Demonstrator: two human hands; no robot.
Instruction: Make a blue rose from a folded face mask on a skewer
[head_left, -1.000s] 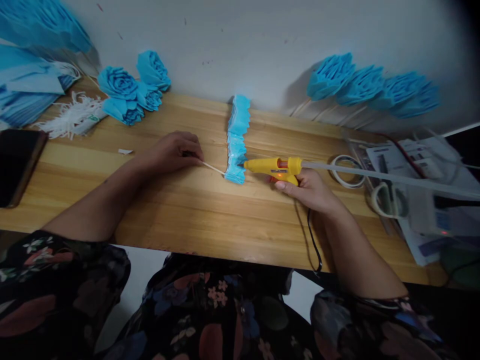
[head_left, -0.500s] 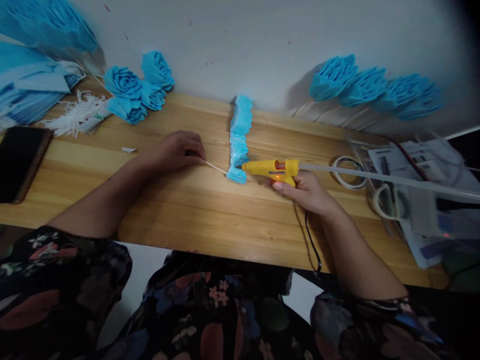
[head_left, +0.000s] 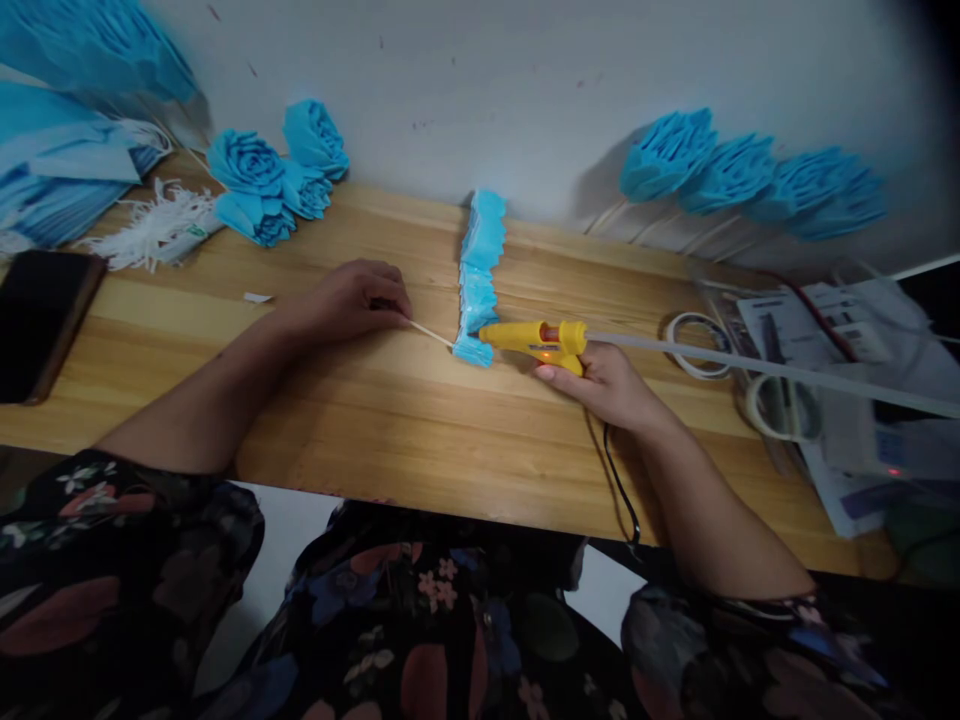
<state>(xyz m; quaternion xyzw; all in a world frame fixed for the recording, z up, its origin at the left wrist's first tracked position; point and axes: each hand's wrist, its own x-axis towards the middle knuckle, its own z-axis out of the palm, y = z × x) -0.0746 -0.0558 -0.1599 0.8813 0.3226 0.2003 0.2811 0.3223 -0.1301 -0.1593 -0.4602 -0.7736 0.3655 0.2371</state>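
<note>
Over one wooden table (head_left: pixel 390 440), left hand (head_left: pixel 349 300) pinches one stick (head_left: pixel 431 333), right hand (head_left: pixel 615 387) grips one glue gun (head_left: pixel 517 336), near one blue strip (head_left: pixel 478 288).

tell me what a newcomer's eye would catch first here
Probably the yellow glue gun in the right grip, mid-picture, its nozzle at a pleated blue strip on the table. Left of it, the left grip holds a thin stick reaching the strip's near end. Blue flowers likely come next: a cluster back left, a row back right.

Left grip (head_left: pixel 367 300): thin stick (head_left: pixel 431 333). Right grip (head_left: pixel 613 382): glue gun (head_left: pixel 521 337), nozzle (head_left: pixel 480 334) at blue strip (head_left: pixel 478 287).
</note>
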